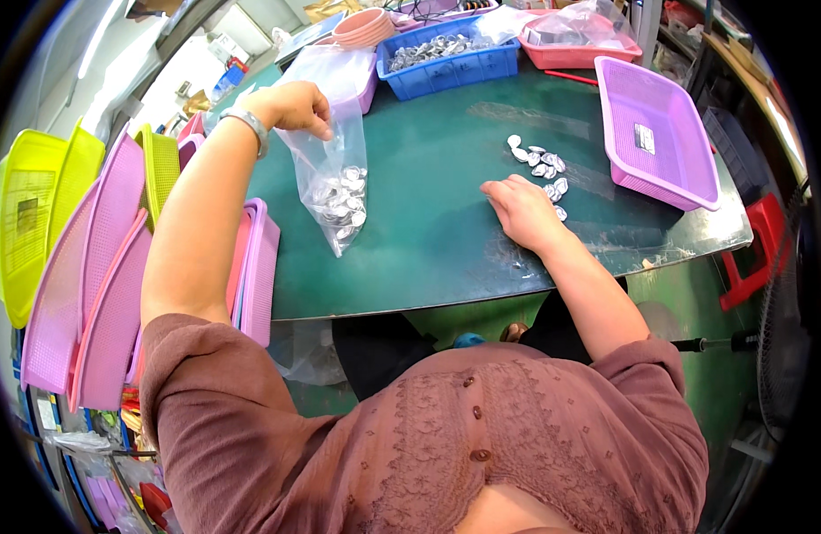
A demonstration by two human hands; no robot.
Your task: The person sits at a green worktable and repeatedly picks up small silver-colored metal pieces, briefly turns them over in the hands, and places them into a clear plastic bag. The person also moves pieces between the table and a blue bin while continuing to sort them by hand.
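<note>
My left hand [296,109], with a bracelet on its wrist, is closed on the top of a clear plastic bag [317,169]. Small silvery oval pieces [344,198] fill the bag's lower part, which rests on the green tabletop. Low over the table, my right hand [523,212] has its fingers curled together; what they hold, if anything, is hidden. Just beyond and beside that hand lies a loose scatter of similar silvery pieces [546,162].
A purple basket [664,182] stands at the table's right edge. A blue bin [453,73] of metal pieces and a red tray [578,55] sit at the back. Stacked purple and green baskets [99,267] crowd the left side. A fan [777,329] is at far right.
</note>
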